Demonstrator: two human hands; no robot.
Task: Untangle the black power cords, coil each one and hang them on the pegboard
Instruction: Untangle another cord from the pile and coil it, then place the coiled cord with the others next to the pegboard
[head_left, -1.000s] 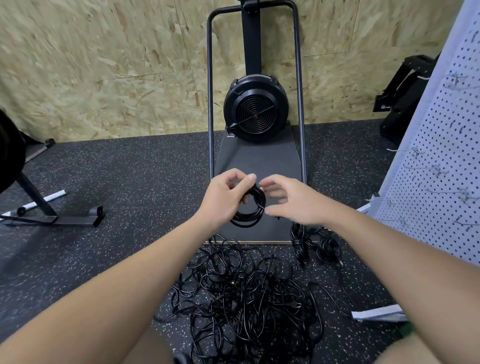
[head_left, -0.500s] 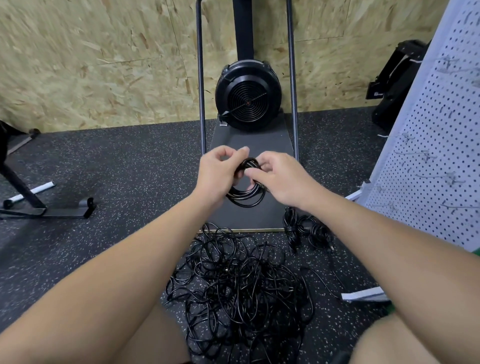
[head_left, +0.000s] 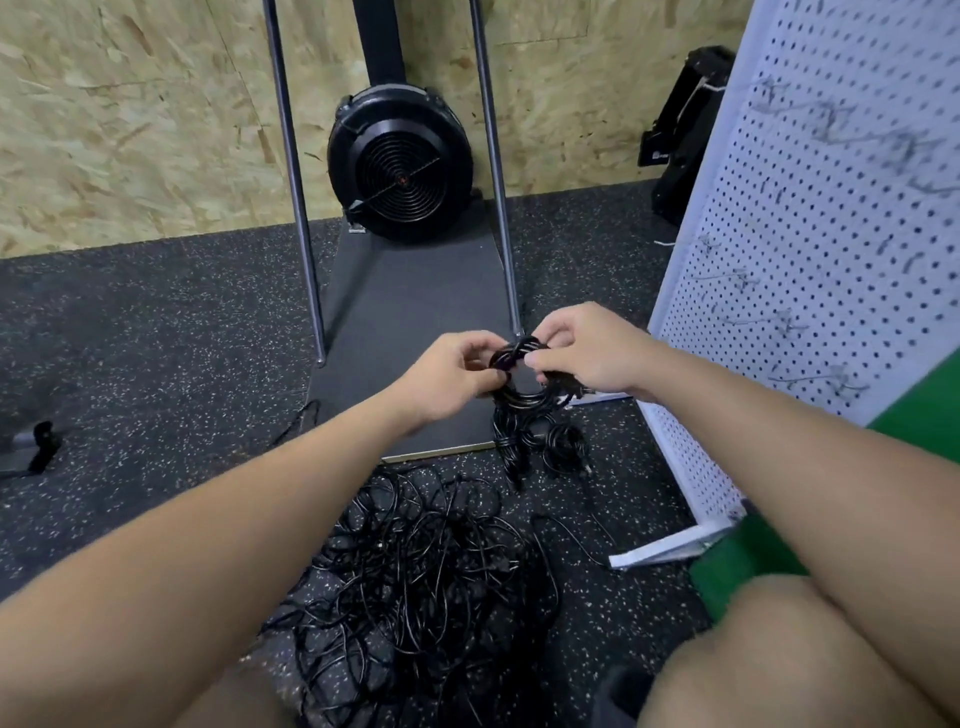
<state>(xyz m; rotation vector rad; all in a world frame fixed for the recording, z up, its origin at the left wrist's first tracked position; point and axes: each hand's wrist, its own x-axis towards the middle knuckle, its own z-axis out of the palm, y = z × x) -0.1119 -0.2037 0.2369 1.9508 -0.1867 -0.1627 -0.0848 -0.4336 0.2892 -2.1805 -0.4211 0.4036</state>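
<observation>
A small coil of black power cord (head_left: 519, 387) hangs in the air between both hands. My left hand (head_left: 449, 376) pinches its left side, fingers curled round the strands. My right hand (head_left: 587, 353) grips the top and right side, thumb across the coil. Below them, coiled cords (head_left: 540, 447) lie on the floor at the edge of the grey mat. A large tangle of black cords (head_left: 415, 587) is spread on the speckled floor in front of my knees. The white pegboard (head_left: 810, 249) with metal hooks stands at the right.
A black fan machine (head_left: 400, 166) with a metal frame stands on a grey mat (head_left: 415, 322) against the chipboard wall. A black case (head_left: 685, 135) sits behind the pegboard. The pegboard's white foot (head_left: 670, 548) lies on the floor. My knee (head_left: 779, 654) is at the bottom right.
Both hands with the coil have shifted to the right, toward the pegboard. My right hand has closed round the coil's top. The camera has turned right and down.
</observation>
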